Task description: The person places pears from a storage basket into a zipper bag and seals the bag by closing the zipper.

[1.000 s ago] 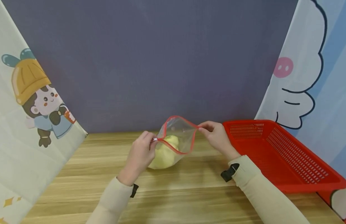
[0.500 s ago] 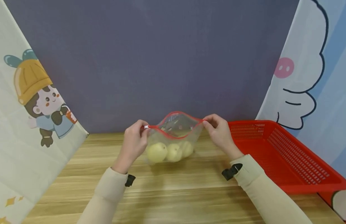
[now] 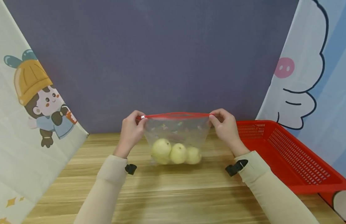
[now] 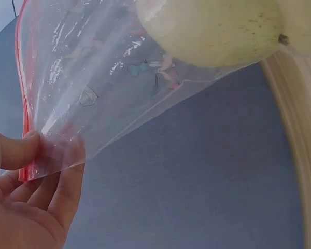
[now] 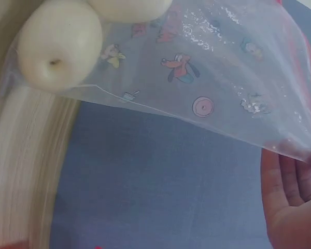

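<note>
A clear zip bag [image 3: 177,128] with a red zip edge and small printed cartoon figures is stretched between both hands. Several pale yellow pears [image 3: 178,153] sit along its bottom. My left hand [image 3: 131,132] pinches the left end of the zip, where a white slider [image 3: 142,117] shows by the fingertips. The other end is pinched by my right hand [image 3: 227,131]. The bag's mouth is pulled nearly straight, with a narrow gap in the middle. In the left wrist view, the thumb presses the red zip [image 4: 26,111] against the fingers. Whether the bag touches the table cannot be told.
A red plastic basket [image 3: 273,155] with perforated sides stands right of the right hand. The wood-grain table [image 3: 178,193] ends at a dark grey backdrop [image 3: 173,62]. Printed cloths [image 3: 13,130] flank both sides.
The bag was tilted with its mouth wide; now it hangs upright and its rims are drawn together. Both hands moved up and apart. The pears have spread into a row.
</note>
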Available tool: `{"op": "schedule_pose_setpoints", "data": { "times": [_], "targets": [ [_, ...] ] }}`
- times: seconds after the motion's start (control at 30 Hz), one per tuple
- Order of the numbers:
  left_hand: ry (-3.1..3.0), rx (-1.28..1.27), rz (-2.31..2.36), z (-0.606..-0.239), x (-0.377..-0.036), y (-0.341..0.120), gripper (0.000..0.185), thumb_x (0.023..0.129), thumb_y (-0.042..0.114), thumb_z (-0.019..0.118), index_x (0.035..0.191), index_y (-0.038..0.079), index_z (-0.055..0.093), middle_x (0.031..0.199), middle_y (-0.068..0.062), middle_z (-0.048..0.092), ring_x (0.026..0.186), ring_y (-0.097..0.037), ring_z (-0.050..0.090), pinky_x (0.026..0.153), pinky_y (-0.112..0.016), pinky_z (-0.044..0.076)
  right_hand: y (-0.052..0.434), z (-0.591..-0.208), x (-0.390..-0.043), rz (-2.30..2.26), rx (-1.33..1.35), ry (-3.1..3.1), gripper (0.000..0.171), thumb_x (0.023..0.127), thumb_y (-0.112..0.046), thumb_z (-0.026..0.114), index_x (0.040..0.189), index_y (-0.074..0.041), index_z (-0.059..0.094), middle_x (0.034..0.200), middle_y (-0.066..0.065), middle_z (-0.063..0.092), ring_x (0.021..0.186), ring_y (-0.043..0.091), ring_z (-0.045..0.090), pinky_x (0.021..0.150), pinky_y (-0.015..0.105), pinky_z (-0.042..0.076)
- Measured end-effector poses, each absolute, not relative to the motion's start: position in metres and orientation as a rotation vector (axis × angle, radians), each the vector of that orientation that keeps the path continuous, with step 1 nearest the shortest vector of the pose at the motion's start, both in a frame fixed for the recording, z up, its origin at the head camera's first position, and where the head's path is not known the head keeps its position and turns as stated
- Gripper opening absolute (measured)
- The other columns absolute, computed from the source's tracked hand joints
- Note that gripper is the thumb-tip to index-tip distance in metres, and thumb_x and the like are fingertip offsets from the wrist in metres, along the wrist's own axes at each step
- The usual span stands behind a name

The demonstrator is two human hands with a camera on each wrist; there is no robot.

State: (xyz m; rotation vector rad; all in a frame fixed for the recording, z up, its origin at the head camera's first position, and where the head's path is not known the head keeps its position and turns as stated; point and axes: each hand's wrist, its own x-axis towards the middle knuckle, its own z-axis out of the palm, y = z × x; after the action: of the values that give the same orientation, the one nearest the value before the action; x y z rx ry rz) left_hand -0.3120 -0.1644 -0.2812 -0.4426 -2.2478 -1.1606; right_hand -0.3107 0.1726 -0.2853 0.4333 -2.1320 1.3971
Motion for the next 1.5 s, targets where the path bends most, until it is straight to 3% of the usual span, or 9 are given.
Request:
{"op": "schedule_pose_setpoints", "data": {
  "times": [0.47, 0.67, 0.97, 1.17, 1.3, 1.5],
  "targets": [
    [-2.321, -0.391, -1.331, -0.271, -0.320, -0.154, 0.014, 0.101, 0.013, 0.065, 0.110, 0.002, 0.066, 0.089, -0.013, 0.069, 0.076, -0.023, 0.067, 0.058, -0.034, 0.057, 0.183, -0.277, -0.317, 1.386, 0.257, -2.179, 0.019, 0.102, -0.015, 0.064, 0.107, 0.003, 0.067, 0.089, 0.021, 0.068, 0.071, 0.019, 0.067, 0.063, 0.020, 0.059],
    [-2.336, -0.374, -1.350, -0.272, -0.323, -0.152, 0.014, 0.100, 0.012, 0.066, 0.109, 0.002, 0.067, 0.090, -0.014, 0.070, 0.075, -0.024, 0.067, 0.056, -0.031, 0.055, 0.185, -0.273, -0.316, 1.386, 0.203, -2.239, 0.020, 0.104, -0.017, 0.061, 0.109, 0.002, 0.065, 0.091, 0.020, 0.067, 0.073, 0.020, 0.068, 0.062, 0.022, 0.059],
    [-2.357, -0.340, -1.497, -0.280, -0.325, -0.154, 0.020, 0.104, 0.007, 0.058, 0.121, -0.001, 0.066, 0.103, -0.018, 0.069, 0.083, -0.024, 0.067, 0.063, -0.028, 0.059, 0.184, -0.269, -0.319, 1.324, 0.155, -2.291, 0.017, 0.104, -0.016, 0.060, 0.107, 0.001, 0.065, 0.087, 0.017, 0.066, 0.073, 0.024, 0.067, 0.059, 0.023, 0.057],
    [-2.283, -0.286, -1.693, -0.284, -0.327, -0.158, 0.024, 0.102, 0.006, 0.061, 0.123, -0.004, 0.066, 0.106, -0.020, 0.072, 0.080, -0.016, 0.070, 0.065, -0.022, 0.060, 0.183, -0.268, -0.321, 1.301, 0.125, -2.303, 0.016, 0.104, -0.015, 0.060, 0.107, 0.000, 0.066, 0.086, 0.016, 0.066, 0.073, 0.025, 0.068, 0.058, 0.022, 0.057],
    [-2.145, -0.196, -1.865, -0.289, -0.329, -0.157, 0.023, 0.101, 0.007, 0.064, 0.119, -0.007, 0.067, 0.101, -0.019, 0.073, 0.076, -0.011, 0.070, 0.071, -0.023, 0.063, 0.183, -0.267, -0.322, 1.263, 0.110, -2.316, 0.016, 0.104, -0.015, 0.060, 0.106, -0.001, 0.066, 0.086, 0.016, 0.067, 0.075, 0.026, 0.068, 0.058, 0.024, 0.054],
    [-2.019, -0.147, -1.960, -0.294, -0.331, -0.151, 0.024, 0.100, 0.008, 0.065, 0.115, -0.010, 0.067, 0.090, -0.011, 0.072, 0.070, -0.010, 0.068, 0.066, -0.024, 0.062, 0.182, -0.265, -0.324, 1.231, 0.094, -2.343, 0.016, 0.103, -0.015, 0.060, 0.107, -0.001, 0.066, 0.087, 0.015, 0.066, 0.075, 0.027, 0.066, 0.057, 0.027, 0.052]
  ]
}}
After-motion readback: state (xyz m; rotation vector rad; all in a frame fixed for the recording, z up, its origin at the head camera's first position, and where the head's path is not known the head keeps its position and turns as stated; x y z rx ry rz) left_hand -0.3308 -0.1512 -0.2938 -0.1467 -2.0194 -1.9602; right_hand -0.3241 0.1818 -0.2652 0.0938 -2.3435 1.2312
